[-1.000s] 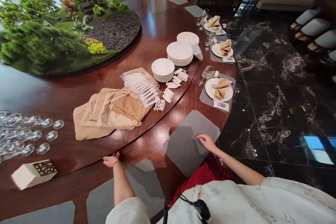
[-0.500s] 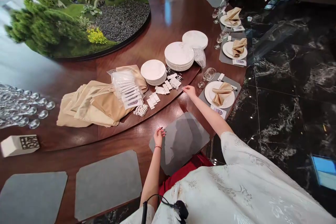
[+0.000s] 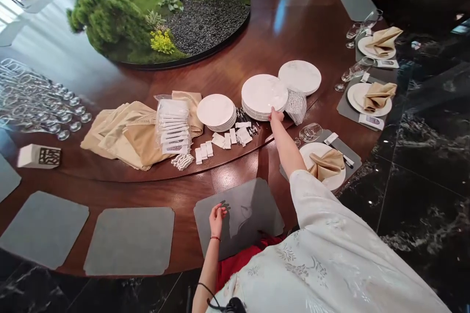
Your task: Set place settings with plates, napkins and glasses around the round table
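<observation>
Left hand: my left hand [image 3: 217, 220] hangs over the grey placemat [image 3: 253, 215] in front of me, fingertips drawn loosely together, nothing visible in them; I cannot tell whether they touch the mat.

Right hand: my right hand [image 3: 276, 116] is stretched out, fingers close together against the near rim of the white plate stack [image 3: 264, 94]; I cannot tell if any finger is under the rim, and no lift shows.

Step in hand: reaching for the plates, with one place on the mat side already laid.

Next move calls for: a firm hold under that rim, taken square, because the stack sits close to the net-wrapped bundle [image 3: 295, 106].

Beside the stack: a wine glass [image 3: 310, 132] and a plate with a folded tan napkin [image 3: 326, 166] lie just to the right.

Further out: a second plate stack [image 3: 299, 77], folded tan napkins [image 3: 125, 136], a heap of glasses [image 3: 47, 102], and the miniature garden centrepiece [image 3: 161, 24] on the dark wooden table [image 3: 235, 178].
</observation>
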